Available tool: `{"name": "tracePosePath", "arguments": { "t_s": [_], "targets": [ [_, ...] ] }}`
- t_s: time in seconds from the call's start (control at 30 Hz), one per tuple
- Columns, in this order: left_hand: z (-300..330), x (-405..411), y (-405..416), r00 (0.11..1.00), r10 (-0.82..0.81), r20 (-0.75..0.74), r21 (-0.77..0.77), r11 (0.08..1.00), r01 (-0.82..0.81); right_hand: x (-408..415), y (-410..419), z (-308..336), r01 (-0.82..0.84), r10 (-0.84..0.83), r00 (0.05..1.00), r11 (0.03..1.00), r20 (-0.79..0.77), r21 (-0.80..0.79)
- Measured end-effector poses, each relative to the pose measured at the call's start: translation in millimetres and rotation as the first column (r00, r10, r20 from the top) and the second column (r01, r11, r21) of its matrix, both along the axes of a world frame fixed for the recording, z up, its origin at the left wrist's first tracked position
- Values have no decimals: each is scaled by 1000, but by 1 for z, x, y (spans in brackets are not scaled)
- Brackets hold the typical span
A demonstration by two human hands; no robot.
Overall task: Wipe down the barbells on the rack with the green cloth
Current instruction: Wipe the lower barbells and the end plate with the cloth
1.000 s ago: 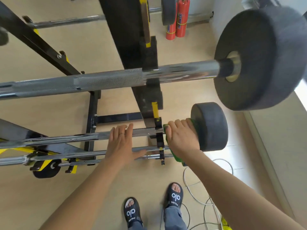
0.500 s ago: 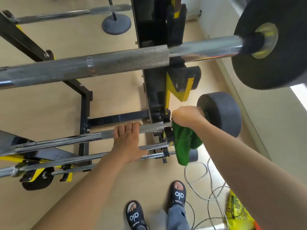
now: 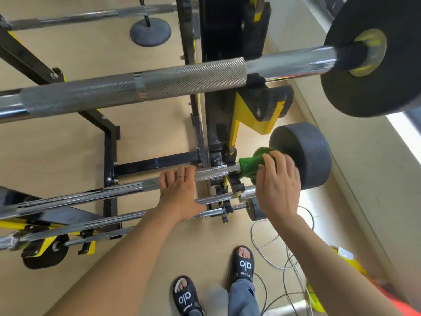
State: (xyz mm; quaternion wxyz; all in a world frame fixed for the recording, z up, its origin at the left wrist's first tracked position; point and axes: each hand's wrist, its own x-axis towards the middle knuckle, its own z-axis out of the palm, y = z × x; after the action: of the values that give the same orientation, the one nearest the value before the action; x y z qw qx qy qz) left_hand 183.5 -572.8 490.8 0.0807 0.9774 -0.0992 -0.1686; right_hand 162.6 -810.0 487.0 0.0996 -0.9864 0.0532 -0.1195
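Gripping the green cloth [image 3: 251, 166] around a barbell [image 3: 211, 172], right hand [image 3: 278, 185], cloth hiding the bar there, left hand [image 3: 180, 192] curled over the same bar.

At six o'clock, both black slide sandals [image 3: 243, 264] read "alo" in white, with smaller unreadable lettering beneath.
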Motion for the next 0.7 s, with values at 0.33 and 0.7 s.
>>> {"name": "tracePosePath", "arguments": {
  "t_s": [0.33, 0.7],
  "targets": [
    [3, 1, 0, 999, 1, -35, 5, 1000, -1, 57, 17, 21, -143, 97, 934, 983, -343, -112],
    [0, 1, 2, 1000, -15, -24, -11, 1000, 14, 96, 28, 30, -99, 23, 756, 992, -654, -80]
  ]
}}
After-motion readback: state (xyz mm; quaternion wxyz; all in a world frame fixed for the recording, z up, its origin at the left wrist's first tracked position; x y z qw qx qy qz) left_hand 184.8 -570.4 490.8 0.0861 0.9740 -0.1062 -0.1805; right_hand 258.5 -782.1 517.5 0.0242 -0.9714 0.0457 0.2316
